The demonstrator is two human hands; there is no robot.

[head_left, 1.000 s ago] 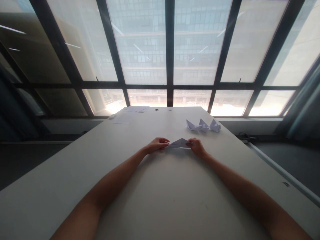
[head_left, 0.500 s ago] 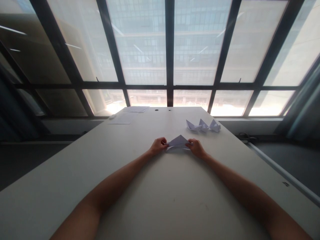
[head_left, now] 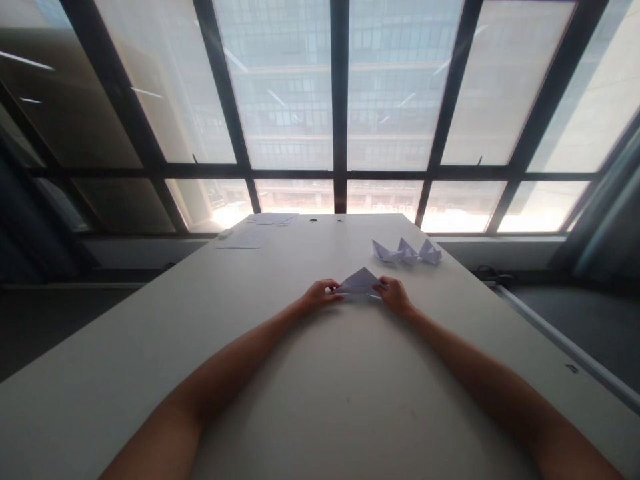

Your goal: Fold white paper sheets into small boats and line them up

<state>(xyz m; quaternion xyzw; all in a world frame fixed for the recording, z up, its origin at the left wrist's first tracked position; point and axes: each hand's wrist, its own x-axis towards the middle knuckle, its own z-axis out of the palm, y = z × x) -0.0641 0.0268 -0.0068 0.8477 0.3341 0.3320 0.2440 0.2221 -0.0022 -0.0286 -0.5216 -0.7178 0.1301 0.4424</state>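
A folded sheet of white paper (head_left: 359, 281), shaped like a triangle with its peak pointing away from me, is held between my two hands just above the table. My left hand (head_left: 320, 293) pinches its left corner, thumb and forefinger curled around the edge. At the right corner, my right hand (head_left: 395, 295) grips the paper with closed fingers. Beyond my right hand stand three folded paper boats (head_left: 386, 252) in a row, close together. The underside of the folded paper is hidden from me.
The long white table (head_left: 310, 387) reaches toward a large window. Flat paper sheets (head_left: 273, 219) lie at its far left, with another sheet (head_left: 246, 237) nearer. Two dark round holes (head_left: 313, 220) mark the far end. A grey rail (head_left: 565, 343) runs along the right side.
The folded paper has tilted a little, its peak shifting slightly up and right. My left hand's fingers have opened a bit and changed their hold; my right hand stays nearly in place.
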